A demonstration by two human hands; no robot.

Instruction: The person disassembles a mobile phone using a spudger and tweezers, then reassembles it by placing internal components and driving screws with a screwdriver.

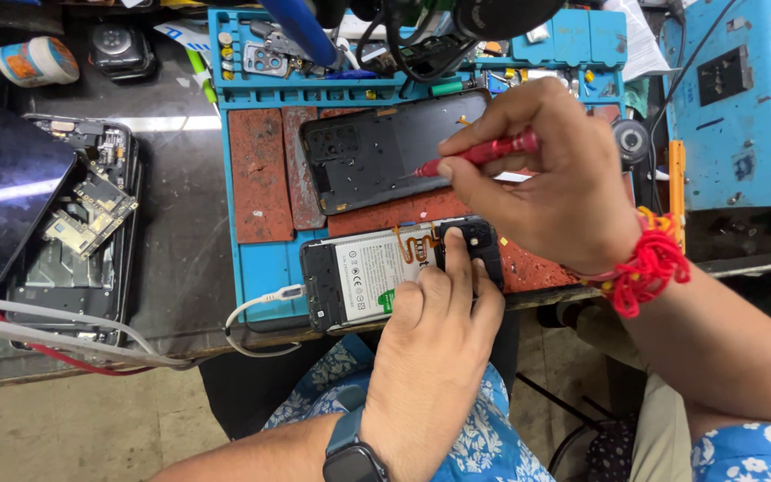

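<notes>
Dark workbench (180, 223) bears blue repair mat (261, 286); opened phone (73, 232); small jar (36, 61).

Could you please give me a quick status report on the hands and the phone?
Left hand pressing on opened phone. Right hand gripping red screwdriver. Detached back cover lies just behind.

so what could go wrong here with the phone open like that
The opened phone lies at the near edge of the blue mat, so a push from the left hand could tip it off. The red screwdriver in the right hand hangs over the detached back cover and might scratch it.
</notes>
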